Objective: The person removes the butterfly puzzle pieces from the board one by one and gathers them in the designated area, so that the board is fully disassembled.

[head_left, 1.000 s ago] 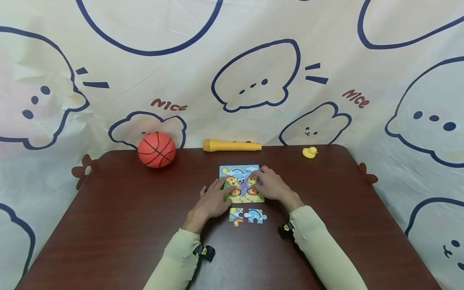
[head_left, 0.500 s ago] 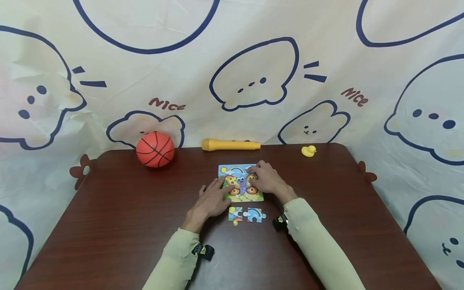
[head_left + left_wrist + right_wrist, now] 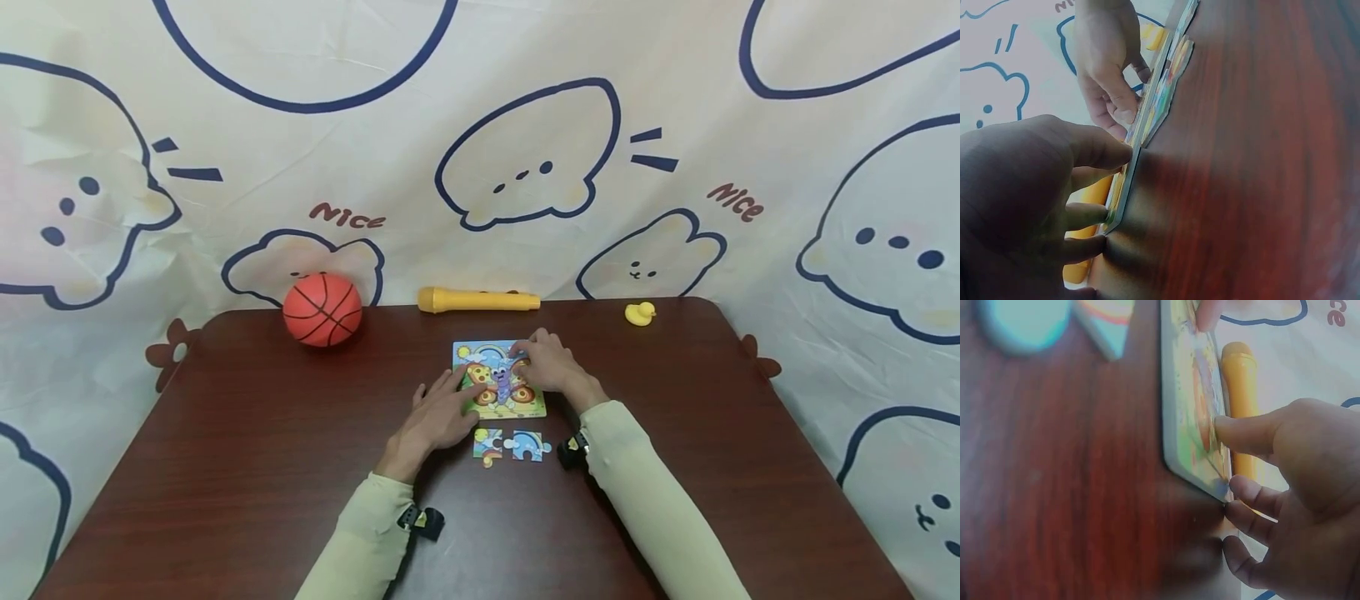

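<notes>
In the head view a square butterfly jigsaw puzzle [image 3: 517,411] lies flat on the dark table. My left hand [image 3: 437,417] rests at its left side, fingers spread over the left wing; the left wrist view shows the thumb [image 3: 1113,152] at the near edge. At the upper right part of the picture is my right hand [image 3: 553,367]. Its thumb [image 3: 1241,432] presses on the puzzle face in the right wrist view, with the other fingers around the far edge and corner. Two loose jigsaw pieces, a sun piece [image 3: 483,446] and a rainbow piece [image 3: 528,440], lie just below the puzzle.
Along the table's back edge sit an orange-red toy basketball [image 3: 322,310], a yellow toy microphone [image 3: 480,300] and a small yellow rubber duck [image 3: 640,314]. A printed white cloth [image 3: 405,167] hangs behind the table [image 3: 262,467].
My right hand has shifted slightly left and farther onto the upper right of the puzzle. The left hand stays in place, and the two loose pieces have not moved.
</notes>
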Action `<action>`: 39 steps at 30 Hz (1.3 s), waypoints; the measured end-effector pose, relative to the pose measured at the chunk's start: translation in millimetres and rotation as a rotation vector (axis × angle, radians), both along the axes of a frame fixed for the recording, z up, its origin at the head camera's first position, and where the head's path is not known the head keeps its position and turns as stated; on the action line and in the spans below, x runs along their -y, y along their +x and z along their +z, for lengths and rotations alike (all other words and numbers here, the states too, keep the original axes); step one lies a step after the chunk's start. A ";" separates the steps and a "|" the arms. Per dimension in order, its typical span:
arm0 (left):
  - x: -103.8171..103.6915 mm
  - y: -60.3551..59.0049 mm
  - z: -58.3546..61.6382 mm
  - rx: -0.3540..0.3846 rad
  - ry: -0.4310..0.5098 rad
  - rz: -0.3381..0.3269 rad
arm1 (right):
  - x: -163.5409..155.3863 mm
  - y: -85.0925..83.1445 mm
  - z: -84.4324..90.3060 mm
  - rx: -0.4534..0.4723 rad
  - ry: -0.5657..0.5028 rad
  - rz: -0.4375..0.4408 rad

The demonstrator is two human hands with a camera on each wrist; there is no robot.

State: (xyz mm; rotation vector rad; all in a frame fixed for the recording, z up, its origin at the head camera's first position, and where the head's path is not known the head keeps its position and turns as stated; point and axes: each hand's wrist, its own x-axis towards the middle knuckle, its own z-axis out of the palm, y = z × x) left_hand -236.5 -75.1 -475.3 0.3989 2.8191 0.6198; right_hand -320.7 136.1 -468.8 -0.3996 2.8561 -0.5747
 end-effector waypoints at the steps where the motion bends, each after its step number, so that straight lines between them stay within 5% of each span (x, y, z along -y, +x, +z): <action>1: 0.0 0.3 0.0 -0.002 0.002 -0.001 | 0.1 -0.4 -0.1 0.007 -0.004 -0.006; 15: 1.2 0.4 -0.7 -0.013 0.006 0.001 | -2.9 0.5 -7.2 -0.092 -0.077 -0.014; 30: 1.0 0.3 -2.6 0.006 0.012 0.007 | -11.0 6.2 -8.8 -0.050 -0.226 -0.107; 39: 1.5 0.7 -2.0 0.008 0.010 -0.003 | -22.4 19.5 -6.4 -0.106 -0.327 -0.110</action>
